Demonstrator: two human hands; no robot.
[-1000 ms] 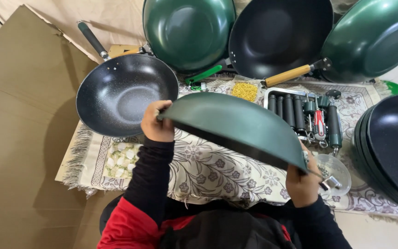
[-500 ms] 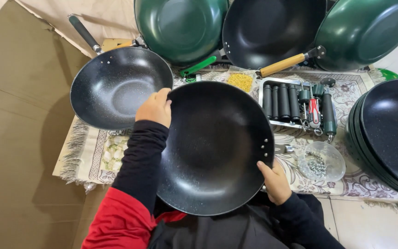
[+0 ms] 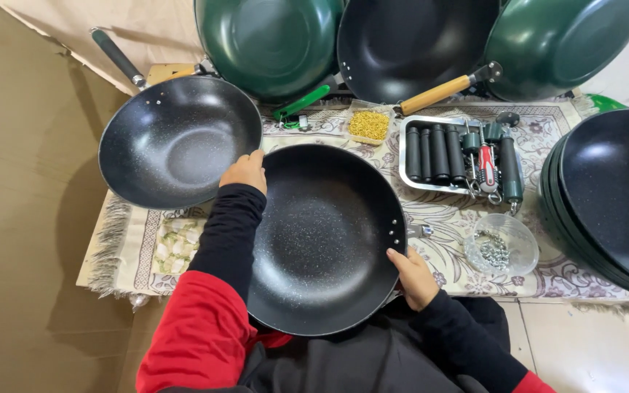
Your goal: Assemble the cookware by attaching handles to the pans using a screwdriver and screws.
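I grip the handleless black wok [image 3: 325, 240] by opposite rims over my lap, left hand [image 3: 244, 172] and right hand [image 3: 415, 276] both clenched; it looks heavy, stiff and slick-coated.

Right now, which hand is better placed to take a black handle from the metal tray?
The right hand, probably. It grips the pan rim on the side with the rivet holes, nearer the metal tray. The left hand holds the far rim.
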